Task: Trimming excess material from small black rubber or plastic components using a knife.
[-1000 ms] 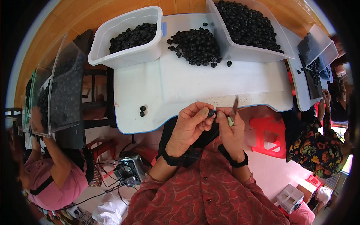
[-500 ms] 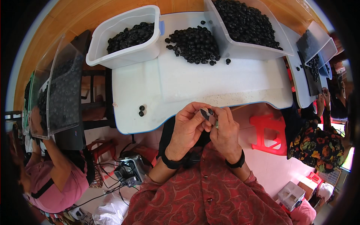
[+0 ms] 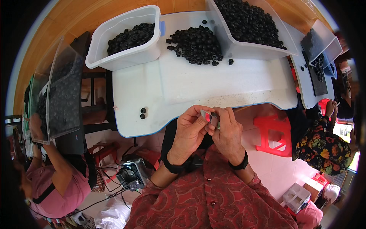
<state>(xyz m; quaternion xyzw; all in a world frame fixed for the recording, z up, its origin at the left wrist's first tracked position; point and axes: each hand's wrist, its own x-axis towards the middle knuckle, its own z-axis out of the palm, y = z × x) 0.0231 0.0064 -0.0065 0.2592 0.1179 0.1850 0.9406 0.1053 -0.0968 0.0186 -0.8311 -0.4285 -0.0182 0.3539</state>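
Observation:
In front of my shirt, just off the table's near edge, both hands meet with bent fingers. A small flat metal blade (image 3: 208, 116) lies between them, its face catching a red reflection. My right hand (image 3: 228, 135) is closed round the blade's lower end, where a bit of pale green shows. My left hand (image 3: 187, 133) is closed too, its thumb pressed close to the blade's left side; whatever its fingertips pinch is hidden. Two black bead-like parts (image 3: 143, 113) sit on the white table (image 3: 183, 87) to the left of my hands.
A heap of black parts (image 3: 198, 44) lies at the table's far side between a white tub (image 3: 126, 57) and a larger translucent bin (image 3: 248, 49), both holding more. A red stool (image 3: 272, 133) stands at right. Co-workers sit left and right; cables (image 3: 118, 183) run along the floor at left.
The blade has tilted between my fingers, and its face now shines red instead of dark. The black bit seen beside it earlier no longer shows. My hands stay nearly in place.

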